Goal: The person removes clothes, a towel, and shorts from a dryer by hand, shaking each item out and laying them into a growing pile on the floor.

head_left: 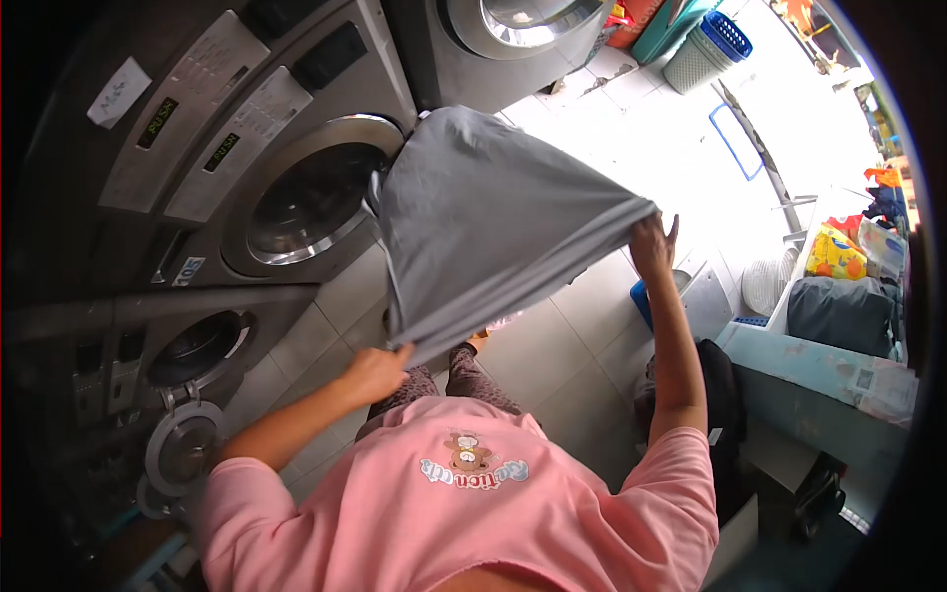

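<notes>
A large grey cloth, perhaps a sheet, is spread in the air in front of me. Its near edge runs in folds between my two hands, and the far part billows out toward the machines. My left hand is closed on the near left corner. Farther out on the right, my right hand grips the other corner, with some fingers raised off the fabric. The cloth hides part of the floor and the lower right side of the washing machine next to it.
Stacked machines line my left, and a lower round door hangs open. Another machine stands ahead. A laundry basket is at the back right. On the right, a pale blue counter bears a folded dark cloth and a yellow bag.
</notes>
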{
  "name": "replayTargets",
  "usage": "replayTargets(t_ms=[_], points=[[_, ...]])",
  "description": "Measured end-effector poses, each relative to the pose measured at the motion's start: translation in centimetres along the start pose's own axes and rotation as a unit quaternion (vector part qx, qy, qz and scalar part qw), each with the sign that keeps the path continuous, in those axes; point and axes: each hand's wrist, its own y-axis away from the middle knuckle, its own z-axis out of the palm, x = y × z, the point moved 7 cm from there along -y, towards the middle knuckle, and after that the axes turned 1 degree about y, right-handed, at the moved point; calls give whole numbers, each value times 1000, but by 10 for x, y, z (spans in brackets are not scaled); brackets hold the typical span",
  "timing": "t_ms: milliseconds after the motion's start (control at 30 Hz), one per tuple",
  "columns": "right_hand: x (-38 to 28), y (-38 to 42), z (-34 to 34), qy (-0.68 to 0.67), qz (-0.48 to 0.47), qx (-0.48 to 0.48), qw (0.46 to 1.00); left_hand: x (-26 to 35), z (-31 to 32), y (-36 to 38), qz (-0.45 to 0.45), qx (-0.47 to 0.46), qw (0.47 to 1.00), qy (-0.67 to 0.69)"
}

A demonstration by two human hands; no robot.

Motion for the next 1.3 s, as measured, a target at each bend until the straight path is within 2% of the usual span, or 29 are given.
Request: replayTargets(t_ms=[33, 100, 167, 233, 300, 333, 400, 433, 467, 500, 533, 567, 600, 633, 733, 800, 867, 900, 967, 1033, 1067, 1133, 1167, 1200, 1233, 1267, 1300], points=[[4, 17, 32, 14, 10, -35, 999, 13, 23, -18, 28, -20, 999, 16], [9, 59, 102, 46, -16, -89, 995, 46, 61, -53, 47, -153, 986, 53], [2, 104, 139, -27, -22, -258, 966, 76, 117, -85, 189, -29, 967, 169], [-4, 145, 181, -33, -13, -354, 935, 122, 173, -100, 373, 55, 923, 82], [-18, 159, 188, -26, -19, -530, 848, 154, 127, -89, 310, -113, 908, 258], [-21, 147, 180, -26, -21, -520, 853, 151, 112, -86, 308, -104, 911, 253], [-35, 103, 163, -85, -14, -513, 854, 138, 96, -84, 276, -190, 880, 336], [-43, 65, 146, -89, -39, -436, 895, 113, 134, -100, 241, -166, 907, 304], [-58, 16, 104, -104, -42, -353, 929, 87, 101, -90, 239, -71, 932, 263], [-75, -31, 55, -151, -47, -262, 952, 63, 105, -97, 283, 32, 946, 153], [-95, -75, 3, -210, -60, -169, 961, 42, 105, -101, 305, 83, 935, 160], [-117, -114, -53, -225, -102, -79, 966, 25, 74, -91, 253, 51, 947, 192], [-146, -148, -118, -236, -155, -6, 959, 6, 48, -80, 161, -36, 961, 222], [-177, -171, -185, -243, -202, 55, 947, -17, 41, -78, 135, -10, 954, 269], [-263, -202, -368, -320, -312, 241, 862, -72, 12, -55, 91, 99, 947, 290], [-315, -201, -472, -371, -352, 368, 776, -101, -7, -28, 75, 140, 943, 293], [-362, -205, -551, -415, -368, 426, 715, -132, -3, -12, 80, 197, 909, 359], [-384, -206, -588, -452, -348, 424, 704, -150, 1, -6, 88, 229, 886, 394], [-422, -221, -645, -430, -326, 521, 661, -172, -6, 17, 92, 251, 864, 427], [-456, -249, -687, -352, -309, 591, 657, -191, -11, 33, 87, 271, 854, 436], [-470, -261, -697, -350, -309, 593, 656, -194, -22, 47, 89, 284, 849, 436], [-491, -296, -711, -324, -208, 579, 718, -206, -28, 54, 97, 305, 835, 447], [-502, -326, -719, -322, -210, 582, 717, -211, -32, 58, 102, 324, 820, 460], [-516, -372, -722, -240, -244, 559, 755, -212, -41, 66, 101, 342, 824, 441], [-509, -382, -725, -290, -266, 511, 764, -214, -42, 68, 103, 341, 823, 443], [-492, -376, -733, -424, -279, 463, 727, -215, -44, 70, 112, 353, 795, 480], [-473, -376, -742, -543, -287, 423, 666, -216, -46, 72, 121, 363, 767, 515]])
